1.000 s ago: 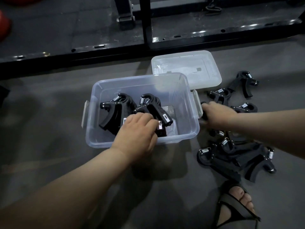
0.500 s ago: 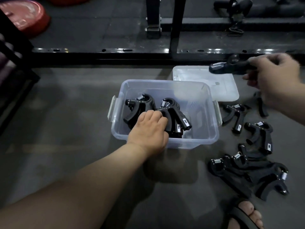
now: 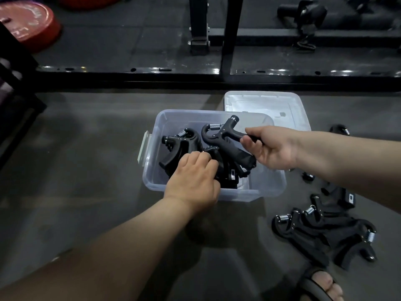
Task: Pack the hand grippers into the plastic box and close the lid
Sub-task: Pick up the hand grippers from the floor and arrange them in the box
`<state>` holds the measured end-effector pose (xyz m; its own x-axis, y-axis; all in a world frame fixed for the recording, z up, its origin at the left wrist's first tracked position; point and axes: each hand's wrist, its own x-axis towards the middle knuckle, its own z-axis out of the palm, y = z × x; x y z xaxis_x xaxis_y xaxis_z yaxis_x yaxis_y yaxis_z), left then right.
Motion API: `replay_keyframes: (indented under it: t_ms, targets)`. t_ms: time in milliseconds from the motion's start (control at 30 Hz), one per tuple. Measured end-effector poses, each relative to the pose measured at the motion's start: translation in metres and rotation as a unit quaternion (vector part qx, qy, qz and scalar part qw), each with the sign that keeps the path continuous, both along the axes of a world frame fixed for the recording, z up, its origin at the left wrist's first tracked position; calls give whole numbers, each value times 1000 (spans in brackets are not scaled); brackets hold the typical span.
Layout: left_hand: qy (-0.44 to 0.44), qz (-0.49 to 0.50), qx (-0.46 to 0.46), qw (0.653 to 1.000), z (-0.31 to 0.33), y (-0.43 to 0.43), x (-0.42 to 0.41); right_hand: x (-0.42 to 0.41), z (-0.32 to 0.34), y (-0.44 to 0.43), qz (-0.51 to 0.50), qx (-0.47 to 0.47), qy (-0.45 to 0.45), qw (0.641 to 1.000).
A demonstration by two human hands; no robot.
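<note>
While right fingers (image 3: 249,142) pinch it, gripper (image 3: 223,135) overhangs box (image 3: 269,187).

Box (image 3: 149,170) is set on the floor (image 3: 86,170), centre; lid (image 3: 271,109) is laid flat just behind it, to the R. Two grippers (image 3: 182,146) are seen in the box, L half. L hand (image 3: 193,181) is reached in over the near wall, onto them. A third gripper (image 3: 219,137) is held above the box by the R hand (image 3: 273,146). A pile (image 3: 321,231) is left on the floor R of the box; a foot (image 3: 321,285) is placed nearer than it.
</note>
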<state>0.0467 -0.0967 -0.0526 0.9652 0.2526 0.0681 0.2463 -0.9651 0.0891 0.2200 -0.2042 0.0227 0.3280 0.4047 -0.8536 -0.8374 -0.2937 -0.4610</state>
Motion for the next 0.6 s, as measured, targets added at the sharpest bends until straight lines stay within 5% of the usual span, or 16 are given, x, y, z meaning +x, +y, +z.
replay_keyframes:
  t_ms: [167,367,500,600]
  targets:
    - [-5,2,-3,1000,-1,0,-1,-10,3,4,19,14,-144,989]
    - [3,5,-14,1000,3,-2,-1,-40,-14,6,200,-31,-420,885]
    - [11,7,-13,1000,2,-1,1,-53,-20,4,354,-36,-353,865]
    - [3,12,-6,1000,2,-2,1,-33,-17,5,349,-90,-441,822]
